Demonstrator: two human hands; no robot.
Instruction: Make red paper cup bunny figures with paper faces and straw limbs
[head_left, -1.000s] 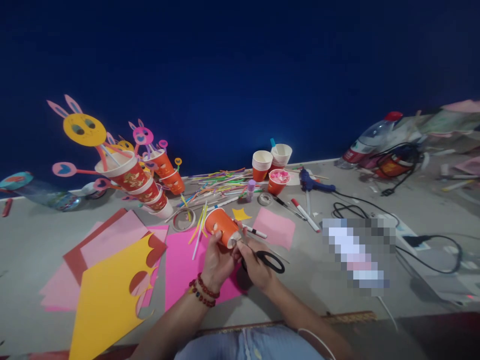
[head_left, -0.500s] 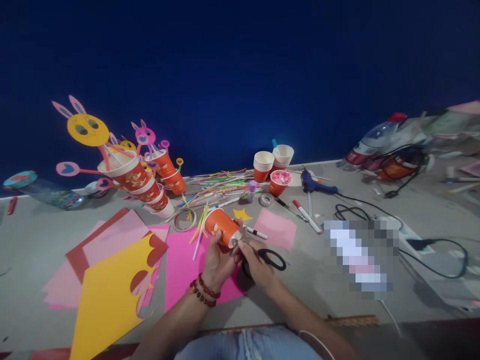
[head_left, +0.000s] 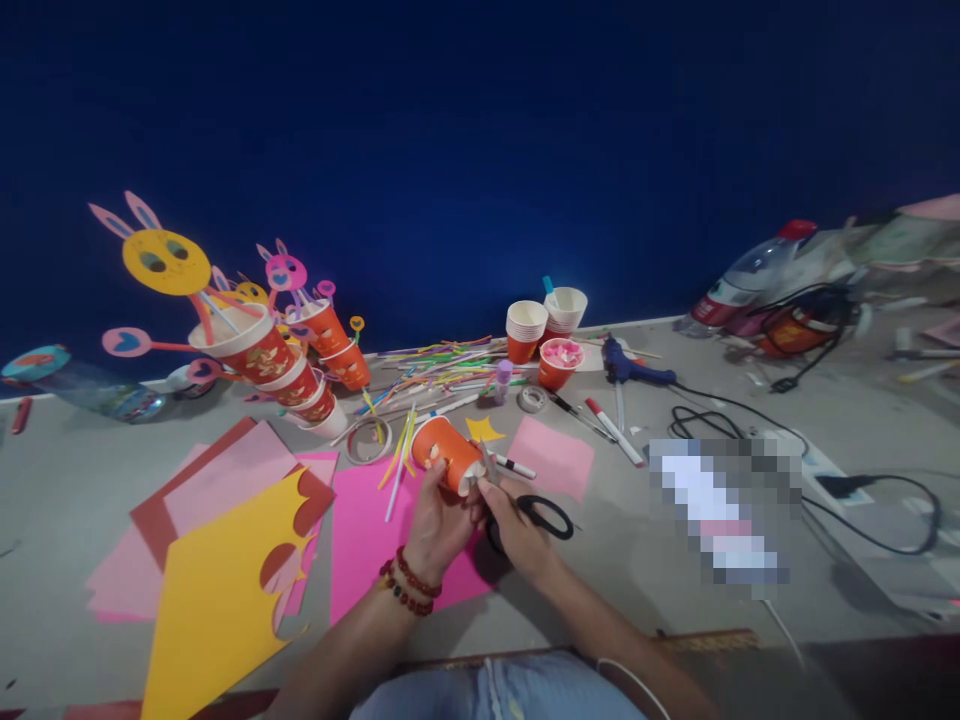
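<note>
Actually, the orange paper cup (head_left: pixel 444 452) sits tilted in the left hand's (head_left: pixel 437 522) curled grip, its long axis running far-left to near-right; at that near-right end, the right hand (head_left: pixel 525 535) grips the scissors (head_left: pixel 553 517), fingers closed.

Pixel-blurred object (head_left: pixel 724 520), right: unreadable to you. Yellow sheet (head_left: pixel 202 590), near left: cropped by the near edge. Scissors (head_left: pixel 535 499): partly hidden by your right hand (head_left: pixel 523 532). Magenta sheet (head_left: pixel 367 545): partly covered by your left hand (head_left: pixel 437 522).
</note>
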